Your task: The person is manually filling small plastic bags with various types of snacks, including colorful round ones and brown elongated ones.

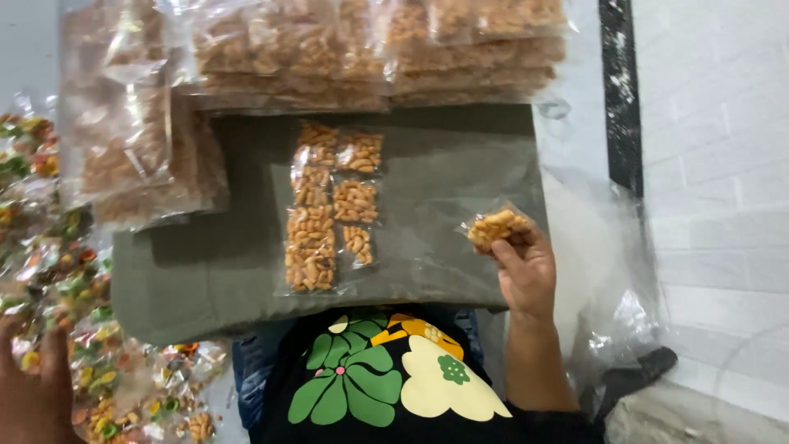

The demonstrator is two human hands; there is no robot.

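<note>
Grey mat (452, 189) is open right of the small snack packs (329, 205); stacked snack bags (329, 57) block top and left, candy packets (57, 271) crowd the far left.

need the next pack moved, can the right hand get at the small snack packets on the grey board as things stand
Probably not freely: the right hand already holds a small snack bag. Nothing lies between it and the packets on the grey board.

Small clear packet (496, 228) of orange-brown snack pieces, pinched and lifted off the grey board (214, 271), right of two rows of like packets (329, 205) lying flat there.
</note>
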